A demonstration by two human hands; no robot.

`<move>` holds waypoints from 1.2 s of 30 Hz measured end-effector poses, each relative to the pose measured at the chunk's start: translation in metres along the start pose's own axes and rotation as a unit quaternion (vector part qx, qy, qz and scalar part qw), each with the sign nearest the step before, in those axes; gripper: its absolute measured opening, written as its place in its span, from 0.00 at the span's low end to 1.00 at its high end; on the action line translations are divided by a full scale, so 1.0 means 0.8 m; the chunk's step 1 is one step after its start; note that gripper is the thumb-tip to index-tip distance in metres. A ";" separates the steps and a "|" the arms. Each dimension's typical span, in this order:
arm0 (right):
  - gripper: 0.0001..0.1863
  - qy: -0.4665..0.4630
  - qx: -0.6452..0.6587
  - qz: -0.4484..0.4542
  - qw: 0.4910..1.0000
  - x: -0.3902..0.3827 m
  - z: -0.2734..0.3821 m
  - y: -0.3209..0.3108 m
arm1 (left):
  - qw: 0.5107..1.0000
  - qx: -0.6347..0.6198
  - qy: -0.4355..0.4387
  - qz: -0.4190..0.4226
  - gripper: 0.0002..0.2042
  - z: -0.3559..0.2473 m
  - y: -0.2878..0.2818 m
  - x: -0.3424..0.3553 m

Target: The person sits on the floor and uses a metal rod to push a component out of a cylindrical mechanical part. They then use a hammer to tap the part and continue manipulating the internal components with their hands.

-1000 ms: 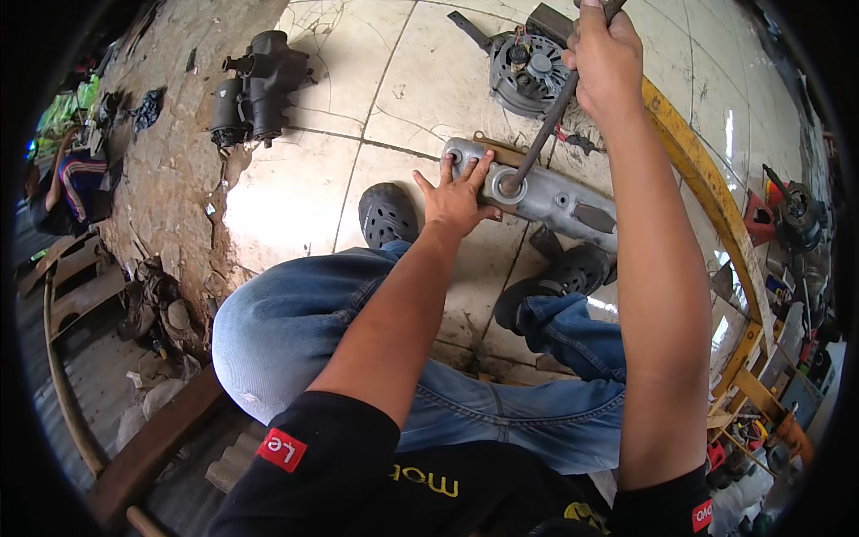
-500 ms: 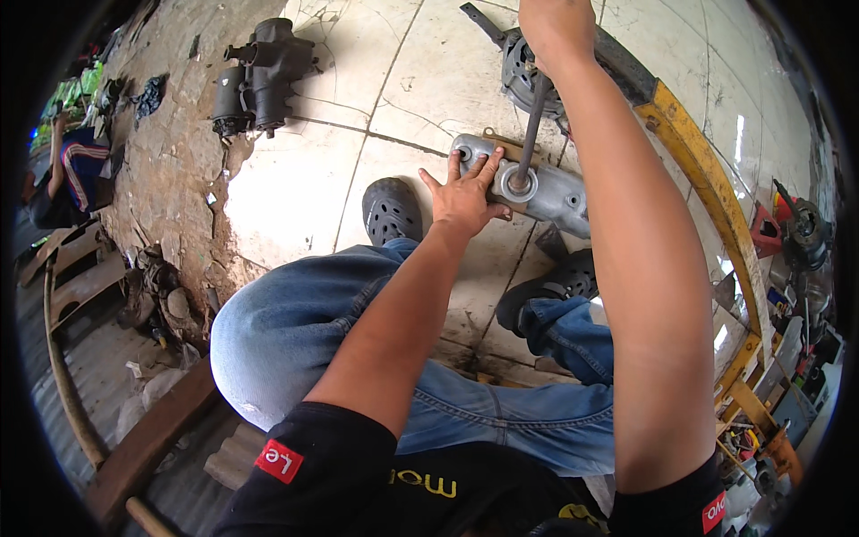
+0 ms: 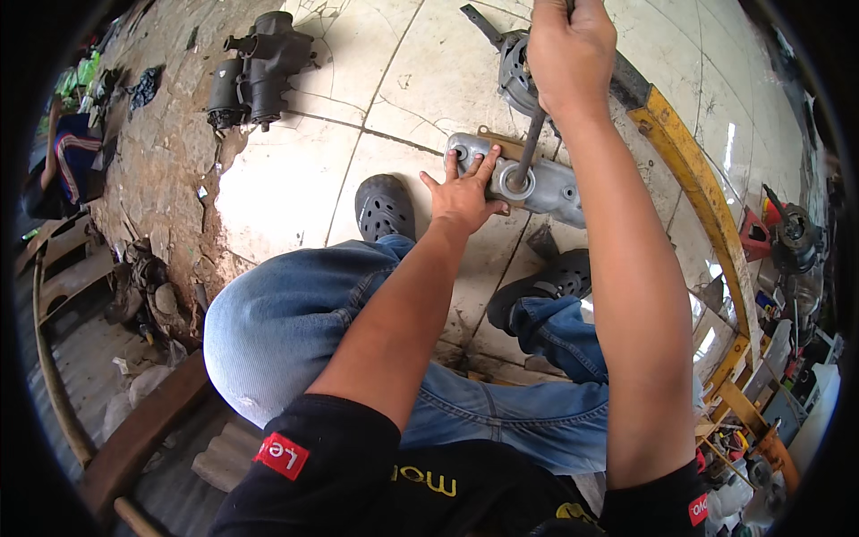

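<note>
A silver metal housing (image 3: 557, 191), long and flat, lies on the tiled floor in front of my feet. My left hand (image 3: 463, 190) presses down on its left part with the fingers spread. A dark metal rod (image 3: 530, 148) stands tilted with its lower end in the round collar (image 3: 516, 182) of the housing. Around the rod's upper part my right hand (image 3: 573, 63) is closed in a fist. Just behind, partly covered by my right hand and arm, sits a dark round machine part (image 3: 514, 76) with a flat arm.
A black cast part with cylinders (image 3: 259, 76) lies at the far left. A curved yellow metal beam (image 3: 693, 161) runs along the right, with tools and parts beyond it. Another person (image 3: 67, 170) is at the far left edge. My shoes (image 3: 385, 208) flank the work area.
My right hand has come lower in the picture, towards me, still gripping the rod. My left hand stays spread on the housing. The whole view has shifted slightly.
</note>
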State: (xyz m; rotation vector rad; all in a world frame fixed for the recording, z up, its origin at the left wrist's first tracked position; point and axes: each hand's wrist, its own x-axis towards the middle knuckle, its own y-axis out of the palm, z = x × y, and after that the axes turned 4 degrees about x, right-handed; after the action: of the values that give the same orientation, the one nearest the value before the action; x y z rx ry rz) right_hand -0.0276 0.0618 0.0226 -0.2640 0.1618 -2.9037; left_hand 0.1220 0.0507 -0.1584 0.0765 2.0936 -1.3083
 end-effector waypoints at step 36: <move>0.30 0.337 -0.378 0.181 0.843 -0.108 -0.074 -0.454 | 1.000 -0.001 -0.004 -0.006 0.51 -0.004 0.002 0.003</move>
State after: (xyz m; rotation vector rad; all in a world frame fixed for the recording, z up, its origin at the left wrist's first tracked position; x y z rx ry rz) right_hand -0.0319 0.4391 -0.0029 0.6250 1.3086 -2.2757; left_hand 0.1193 0.0540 -0.1600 0.0576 2.0921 -1.3107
